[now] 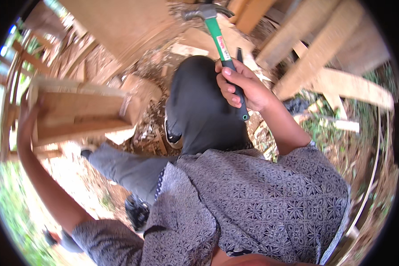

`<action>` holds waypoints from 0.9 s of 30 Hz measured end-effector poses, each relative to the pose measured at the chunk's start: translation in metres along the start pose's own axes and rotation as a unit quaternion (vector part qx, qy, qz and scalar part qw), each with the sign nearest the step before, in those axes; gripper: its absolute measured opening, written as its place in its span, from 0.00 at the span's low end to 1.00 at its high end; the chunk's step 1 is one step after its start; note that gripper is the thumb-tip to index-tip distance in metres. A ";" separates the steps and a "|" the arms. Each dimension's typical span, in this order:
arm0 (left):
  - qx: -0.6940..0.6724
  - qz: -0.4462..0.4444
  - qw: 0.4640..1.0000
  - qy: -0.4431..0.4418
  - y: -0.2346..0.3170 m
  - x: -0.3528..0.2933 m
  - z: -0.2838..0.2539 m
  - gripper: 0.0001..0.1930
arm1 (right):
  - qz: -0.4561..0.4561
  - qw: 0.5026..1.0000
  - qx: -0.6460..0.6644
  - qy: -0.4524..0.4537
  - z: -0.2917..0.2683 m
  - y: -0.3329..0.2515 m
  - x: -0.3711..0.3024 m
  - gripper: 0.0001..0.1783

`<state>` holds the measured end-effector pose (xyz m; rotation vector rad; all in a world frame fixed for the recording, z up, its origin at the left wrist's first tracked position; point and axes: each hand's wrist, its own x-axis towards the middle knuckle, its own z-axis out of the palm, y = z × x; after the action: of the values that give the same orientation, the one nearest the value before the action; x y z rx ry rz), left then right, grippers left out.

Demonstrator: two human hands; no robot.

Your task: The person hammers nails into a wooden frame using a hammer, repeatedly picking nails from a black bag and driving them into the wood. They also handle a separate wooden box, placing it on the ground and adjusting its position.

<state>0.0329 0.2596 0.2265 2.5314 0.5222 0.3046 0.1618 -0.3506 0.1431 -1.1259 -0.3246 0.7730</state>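
Note:
My right hand (243, 86) is raised in front of me, closed around the black grip of a claw hammer (217, 37) with a green handle; its steel head points up at the top of the view. My left hand (27, 110) reaches far out to the left and rests against the end of a stack of wooden boards (82, 113) held at about shoulder height. Whether its fingers grip the boards is hidden behind the wood. Below me are my patterned grey shirt (252, 195), my dark-trousered knee (199, 102) and a shoe (174, 138).
Wooden planks and beams (314, 53) cross the upper right. A large flat board (119, 22) lies at the top left. Wood scraps and chips (155, 115) litter the earth floor. Grass grows at the right and lower left edges.

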 end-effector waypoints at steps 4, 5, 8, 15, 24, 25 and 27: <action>-0.041 0.036 0.998 0.023 -0.042 -0.016 -0.014 0.39 | 0.029 0.998 0.051 0.033 -0.021 0.020 -0.032 0.07; -0.011 0.041 0.998 0.048 -0.054 -0.014 -0.015 0.39 | 0.073 0.994 0.072 0.028 -0.020 0.034 -0.039 0.07; -0.172 -0.044 0.984 0.001 -0.060 -0.029 -0.023 0.41 | 0.067 0.996 0.022 -0.055 -0.008 0.065 -0.043 0.14; -0.221 -0.070 0.973 0.000 -0.091 -0.034 -0.031 0.41 | 0.063 0.997 -0.018 -0.028 -0.013 0.063 -0.029 0.19; -0.031 0.081 0.994 0.061 -0.044 -0.058 -0.017 0.47 | 0.045 0.995 0.057 0.068 -0.038 0.066 -0.035 0.16; -0.024 0.080 0.994 0.075 -0.029 -0.074 -0.008 0.48 | 0.047 0.994 0.068 0.072 -0.040 0.069 -0.036 0.16; -0.019 0.069 0.992 0.101 -0.006 -0.103 0.006 0.49 | 0.051 0.991 0.054 0.111 -0.042 0.062 -0.042 0.16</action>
<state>-0.0592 0.2181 0.2073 2.5189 0.4118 0.6206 0.1334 -0.3952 0.0757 -1.1215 -0.0370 0.7381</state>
